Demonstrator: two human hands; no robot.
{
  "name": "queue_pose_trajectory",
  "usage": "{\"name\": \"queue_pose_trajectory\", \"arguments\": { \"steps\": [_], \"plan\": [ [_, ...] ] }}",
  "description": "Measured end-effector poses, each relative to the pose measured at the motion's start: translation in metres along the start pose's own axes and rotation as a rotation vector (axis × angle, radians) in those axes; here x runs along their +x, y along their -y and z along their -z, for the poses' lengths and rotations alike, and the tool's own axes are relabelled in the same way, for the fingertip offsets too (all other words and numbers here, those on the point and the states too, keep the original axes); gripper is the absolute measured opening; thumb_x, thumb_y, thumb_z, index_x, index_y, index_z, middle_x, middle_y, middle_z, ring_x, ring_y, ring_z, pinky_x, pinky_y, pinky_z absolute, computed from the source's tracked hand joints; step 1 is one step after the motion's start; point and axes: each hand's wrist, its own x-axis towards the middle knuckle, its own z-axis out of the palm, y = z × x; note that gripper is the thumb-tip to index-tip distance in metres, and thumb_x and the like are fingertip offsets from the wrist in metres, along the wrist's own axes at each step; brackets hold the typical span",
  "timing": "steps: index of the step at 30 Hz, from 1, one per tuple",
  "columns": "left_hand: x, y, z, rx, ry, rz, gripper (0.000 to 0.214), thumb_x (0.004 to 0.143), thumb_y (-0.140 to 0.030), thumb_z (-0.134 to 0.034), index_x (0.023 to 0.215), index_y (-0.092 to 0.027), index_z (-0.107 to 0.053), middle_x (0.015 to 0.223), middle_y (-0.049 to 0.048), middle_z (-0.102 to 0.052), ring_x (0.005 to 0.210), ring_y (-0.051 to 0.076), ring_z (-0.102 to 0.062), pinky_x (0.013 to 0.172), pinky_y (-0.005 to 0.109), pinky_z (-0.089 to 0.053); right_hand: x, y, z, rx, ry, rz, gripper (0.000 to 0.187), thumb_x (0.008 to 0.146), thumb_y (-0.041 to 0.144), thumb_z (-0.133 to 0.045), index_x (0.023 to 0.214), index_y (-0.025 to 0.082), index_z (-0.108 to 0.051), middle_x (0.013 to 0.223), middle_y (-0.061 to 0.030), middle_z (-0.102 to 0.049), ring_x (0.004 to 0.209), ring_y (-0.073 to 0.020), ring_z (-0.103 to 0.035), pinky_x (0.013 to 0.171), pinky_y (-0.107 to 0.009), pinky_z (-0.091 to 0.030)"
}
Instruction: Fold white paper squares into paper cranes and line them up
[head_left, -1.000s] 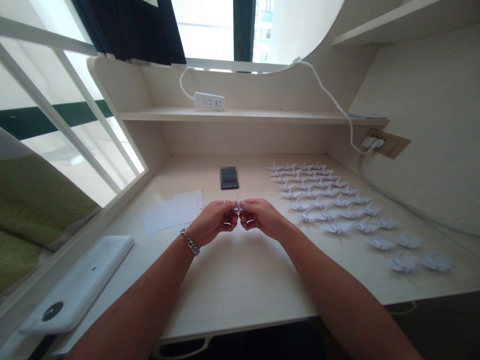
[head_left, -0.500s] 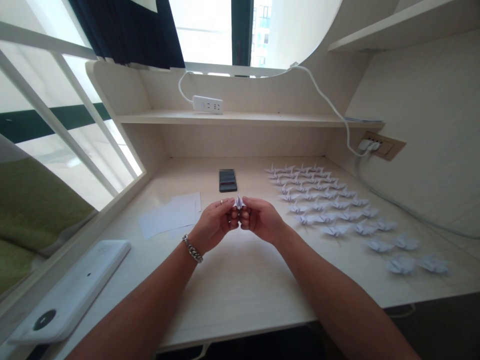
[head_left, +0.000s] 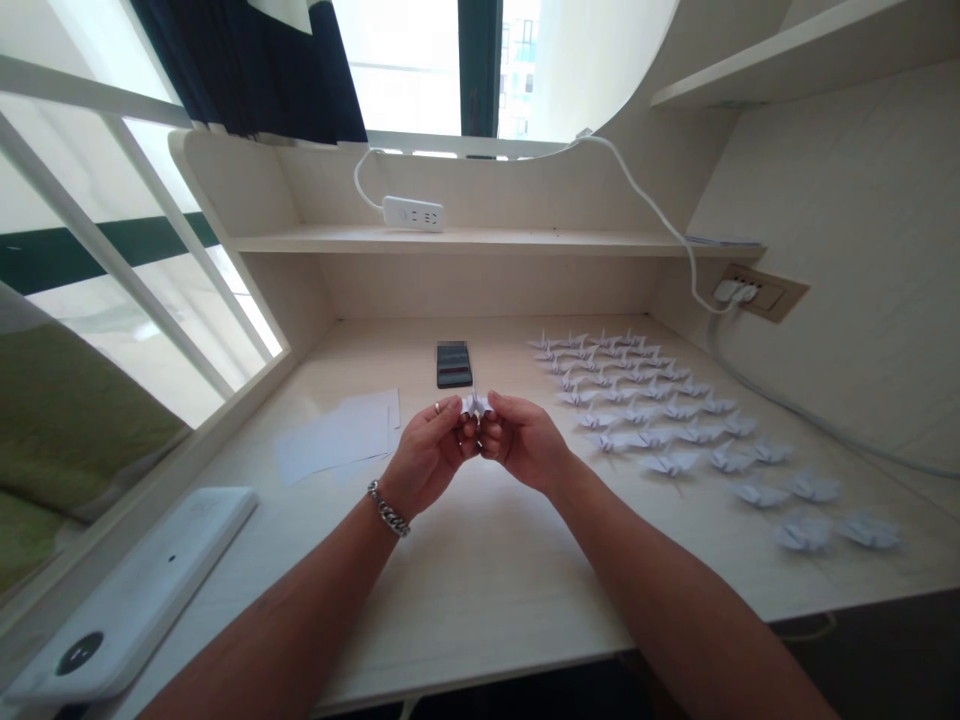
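Note:
A small white paper crane [head_left: 475, 404] is pinched between my two hands above the middle of the desk. My left hand [head_left: 433, 440], with a ring and a chain bracelet, grips its left side between thumb and fingers. On the opposite side my right hand [head_left: 523, 437] grips it the same way, the two hands' fingers nearly touching. The crane's sides spread outward and a thin point stands up in the middle; its lower part is hidden by my fingers. To the right, several rows of folded paper cranes [head_left: 637, 410] stand on the desk.
White paper sheets [head_left: 334, 440] lie left of my hands. A black phone [head_left: 454, 364] rests just beyond them. At the left edge of the desk [head_left: 480, 590] is a long white device [head_left: 142, 590]. A power strip [head_left: 412, 213] sits on the shelf; its cable runs to a wall socket [head_left: 765, 292].
The crane's sides are spread wider, and my thumbs have moved farther apart. The camera view has shifted slightly.

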Motion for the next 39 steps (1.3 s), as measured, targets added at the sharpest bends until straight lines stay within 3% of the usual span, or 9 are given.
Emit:
{"name": "queue_pose_trajectory", "arguments": {
  "steps": [6,14,17,22,26,39],
  "plan": [
    [0.002,-0.004,0.009,0.296,0.007,-0.035,0.027,0.077,-0.036,-0.072,0.066,-0.015,-0.059,0.060,0.0007,-0.056,0.056,0.011,-0.049,0.055,0.025,-0.039,-0.004,0.003,0.004,-0.302,-0.003,0.123,0.035,0.072,0.044,-0.077,0.066,0.015,-0.059,0.054,0.0024,-0.053,0.047,-0.0092,-0.050,0.047,-0.022,-0.039],
    [0.005,-0.005,0.015,0.457,-0.010,-0.063,0.030,0.078,-0.040,-0.070,0.065,-0.015,-0.060,0.057,-0.0001,-0.055,0.054,0.010,-0.047,0.055,0.026,-0.037,-0.003,0.004,0.014,-0.469,0.028,0.091,0.039,0.077,0.050,-0.072,0.067,0.015,-0.060,0.060,0.0016,-0.055,0.052,-0.0094,-0.052,0.050,-0.022,-0.039],
    [0.005,-0.005,0.014,0.426,-0.011,-0.053,0.032,0.077,-0.041,-0.072,0.065,-0.015,-0.059,0.057,-0.0006,-0.055,0.053,0.010,-0.046,0.054,0.025,-0.037,-0.003,0.004,0.013,-0.407,0.040,0.059,0.038,0.074,0.047,-0.076,0.065,0.015,-0.058,0.059,0.0018,-0.055,0.052,-0.0092,-0.051,0.049,-0.022,-0.039],
    [0.002,-0.004,0.005,0.163,-0.002,0.017,0.032,0.072,-0.040,-0.078,0.068,-0.014,-0.060,0.060,-0.0018,-0.052,0.055,0.009,-0.049,0.054,0.023,-0.040,-0.003,-0.001,0.005,-0.156,0.058,0.011,0.029,0.072,0.040,-0.078,0.071,0.015,-0.063,0.059,0.0017,-0.056,0.051,-0.0087,-0.052,0.049,-0.020,-0.042],
    [0.000,-0.002,0.001,0.070,0.000,0.009,0.033,0.076,-0.041,-0.076,0.068,-0.014,-0.059,0.063,-0.0003,-0.056,0.058,0.011,-0.053,0.058,0.024,-0.045,-0.001,-0.004,0.001,-0.028,0.067,0.021,0.028,0.074,0.036,-0.075,0.064,0.015,-0.059,0.057,0.0008,-0.056,0.050,-0.0081,-0.049,0.050,-0.019,-0.044],
    [0.000,0.001,-0.001,0.017,-0.024,0.001,0.034,0.074,-0.041,-0.078,0.067,-0.014,-0.058,0.061,-0.0022,-0.052,0.056,0.010,-0.051,0.056,0.023,-0.044,0.000,-0.007,0.000,0.060,0.051,0.048,0.026,0.075,0.031,-0.072,0.060,0.016,-0.057,0.053,0.0016,-0.051,0.050,-0.0084,-0.046,0.048,-0.019,-0.040]
  ]
}}
